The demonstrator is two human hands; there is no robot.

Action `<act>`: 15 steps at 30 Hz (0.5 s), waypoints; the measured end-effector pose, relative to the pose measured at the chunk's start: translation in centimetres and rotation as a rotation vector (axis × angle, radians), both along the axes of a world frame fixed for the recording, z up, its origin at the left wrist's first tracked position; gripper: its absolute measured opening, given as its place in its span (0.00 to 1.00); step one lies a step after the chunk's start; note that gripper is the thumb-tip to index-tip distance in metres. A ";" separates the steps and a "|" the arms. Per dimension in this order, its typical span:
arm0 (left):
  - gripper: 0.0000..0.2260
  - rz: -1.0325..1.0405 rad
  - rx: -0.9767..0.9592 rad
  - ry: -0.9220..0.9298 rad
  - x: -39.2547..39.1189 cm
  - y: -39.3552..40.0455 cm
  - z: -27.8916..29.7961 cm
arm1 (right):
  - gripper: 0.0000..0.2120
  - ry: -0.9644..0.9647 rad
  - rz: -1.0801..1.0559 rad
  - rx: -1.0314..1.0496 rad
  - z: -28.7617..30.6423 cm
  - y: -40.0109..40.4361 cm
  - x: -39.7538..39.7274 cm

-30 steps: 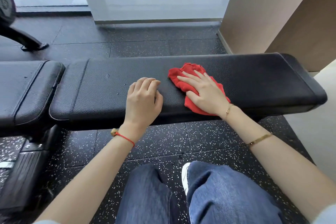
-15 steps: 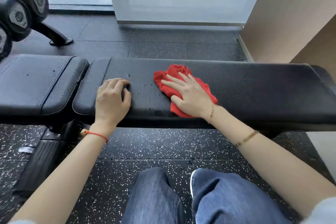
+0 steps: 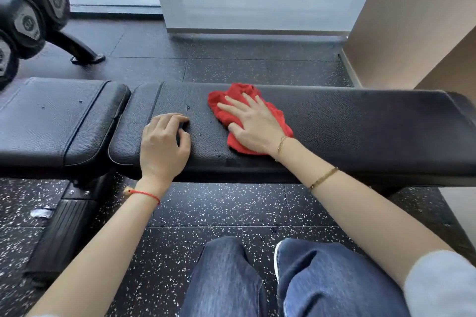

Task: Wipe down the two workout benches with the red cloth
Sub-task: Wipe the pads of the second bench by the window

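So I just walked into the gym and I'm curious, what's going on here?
A person is wiping a black workout bench. Their right hand presses a red cloth flat on the pad, while the left hand rests curled on it nearer the end. A second bench pad sits just left, untouched at this moment.

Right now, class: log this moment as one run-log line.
right hand: flat on red cloth | left hand: bracing long bench pad | phase: wiping
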State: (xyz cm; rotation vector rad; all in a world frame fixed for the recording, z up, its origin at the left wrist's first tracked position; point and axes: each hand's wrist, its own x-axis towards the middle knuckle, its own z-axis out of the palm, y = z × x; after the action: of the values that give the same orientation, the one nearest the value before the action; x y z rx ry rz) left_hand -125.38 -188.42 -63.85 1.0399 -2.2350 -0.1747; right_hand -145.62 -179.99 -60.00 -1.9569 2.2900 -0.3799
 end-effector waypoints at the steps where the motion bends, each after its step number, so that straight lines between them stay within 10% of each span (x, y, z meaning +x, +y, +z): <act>1: 0.12 -0.003 0.000 -0.001 0.0 0.0 0.0 | 0.25 0.005 0.070 -0.018 -0.1 0.8 1.2; 15: 0.12 -0.022 0.002 -0.002 0.1 -0.2 -0.1 | 0.26 -0.020 0.021 0.004 0.0 2.7 0.2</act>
State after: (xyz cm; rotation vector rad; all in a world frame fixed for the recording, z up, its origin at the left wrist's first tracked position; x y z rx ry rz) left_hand -125.25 -188.63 -63.94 1.0176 -2.2490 -0.1848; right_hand -145.41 -177.31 -59.96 -1.9645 2.2548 -0.3913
